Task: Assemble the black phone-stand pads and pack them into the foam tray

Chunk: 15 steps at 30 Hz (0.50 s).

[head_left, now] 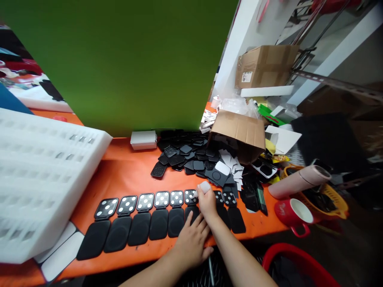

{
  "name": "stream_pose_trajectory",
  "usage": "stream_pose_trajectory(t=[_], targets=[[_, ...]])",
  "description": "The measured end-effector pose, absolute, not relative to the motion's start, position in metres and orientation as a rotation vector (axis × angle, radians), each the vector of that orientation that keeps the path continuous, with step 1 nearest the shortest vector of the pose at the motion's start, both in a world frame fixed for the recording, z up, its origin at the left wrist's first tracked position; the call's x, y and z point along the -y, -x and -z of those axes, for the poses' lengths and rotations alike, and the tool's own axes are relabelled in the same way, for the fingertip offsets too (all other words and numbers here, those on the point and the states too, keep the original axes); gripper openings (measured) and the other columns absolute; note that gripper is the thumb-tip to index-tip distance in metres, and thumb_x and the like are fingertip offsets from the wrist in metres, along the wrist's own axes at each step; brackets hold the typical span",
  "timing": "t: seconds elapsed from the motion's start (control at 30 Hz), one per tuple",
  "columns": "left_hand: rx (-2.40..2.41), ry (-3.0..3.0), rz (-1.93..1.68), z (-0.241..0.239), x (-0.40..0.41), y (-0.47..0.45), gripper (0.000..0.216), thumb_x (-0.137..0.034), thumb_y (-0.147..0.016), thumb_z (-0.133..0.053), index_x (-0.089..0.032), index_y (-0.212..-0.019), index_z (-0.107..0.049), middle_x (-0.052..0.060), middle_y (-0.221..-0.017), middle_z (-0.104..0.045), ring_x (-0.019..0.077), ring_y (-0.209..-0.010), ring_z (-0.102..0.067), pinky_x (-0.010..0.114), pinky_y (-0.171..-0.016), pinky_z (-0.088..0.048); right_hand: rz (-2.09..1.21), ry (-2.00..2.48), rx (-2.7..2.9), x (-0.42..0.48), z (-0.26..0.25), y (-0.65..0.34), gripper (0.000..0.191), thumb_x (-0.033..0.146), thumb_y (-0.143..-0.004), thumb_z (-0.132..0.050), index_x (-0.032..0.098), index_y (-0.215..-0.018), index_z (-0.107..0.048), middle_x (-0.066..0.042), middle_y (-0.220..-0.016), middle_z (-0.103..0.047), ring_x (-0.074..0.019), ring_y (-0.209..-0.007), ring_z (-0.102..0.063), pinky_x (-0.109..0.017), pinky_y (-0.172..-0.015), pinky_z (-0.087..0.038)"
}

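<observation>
My right hand (207,205) is closed around a small white squeeze bottle (205,186), its narrow tip pointing down at a black square panel (189,195) dotted with white spots. My left hand (191,242) lies with fingers spread over the lower black pad (191,210) of that hinged piece. Below its thumb a thin grey rod (211,271) sticks out; whether the hand touches it I cannot tell. Several like hinged pieces stand unfolded in a row, such as a black pad (139,229) with its white-dotted panel (145,202). My right forearm and hand partly hide pieces behind them.
Heaped black square parts (185,155) lie at the back beside an open cardboard box (239,127). A white foam tray (44,183) leans at left on the orange table (125,159). Right are a pink flask (296,182), a red mug (290,213) and a red tub (287,249).
</observation>
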<state>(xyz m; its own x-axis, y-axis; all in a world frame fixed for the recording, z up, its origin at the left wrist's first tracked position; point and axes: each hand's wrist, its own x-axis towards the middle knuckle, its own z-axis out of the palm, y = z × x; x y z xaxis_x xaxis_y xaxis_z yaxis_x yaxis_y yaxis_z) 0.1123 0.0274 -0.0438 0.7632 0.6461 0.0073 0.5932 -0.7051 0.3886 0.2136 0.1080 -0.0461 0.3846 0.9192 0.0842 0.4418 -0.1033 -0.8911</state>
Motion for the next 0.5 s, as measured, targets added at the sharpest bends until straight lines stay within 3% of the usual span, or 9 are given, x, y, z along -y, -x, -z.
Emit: stream_pose_trajectory(t=[0.33, 0.5], targets=[[-0.948, -2.588, -0.217, 0.041, -0.027, -0.112, 0.066, -0.056, -0.082, -0.028, -0.018, -0.136, -0.023, 0.007, -0.139, -0.032, 0.0247, -0.130, -0.014, 0.048, -0.104, -0.003, -0.713, 1.691, 1.102, -0.119, 0.049, -0.216, 0.032, 0.047, -0.078, -0.047, 0.016, -0.081, -0.054, -0.008, -0.074, -0.066, -0.0184, -0.063, -0.059, -0.027, -0.059, -0.042], [-0.931, -2.532, -0.275, 0.043, -0.027, -0.110, 0.066, -0.057, -0.082, -0.028, -0.019, -0.136, -0.022, 0.007, -0.140, -0.031, 0.0233, -0.131, -0.012, 0.048, -0.105, 0.002, -0.664, 1.659, 1.163, -0.125, 0.057, -0.212, 0.032, 0.048, -0.076, -0.049, 0.017, -0.078, -0.055, -0.007, -0.068, -0.065, -0.0198, -0.065, -0.060, -0.028, -0.062, -0.043]])
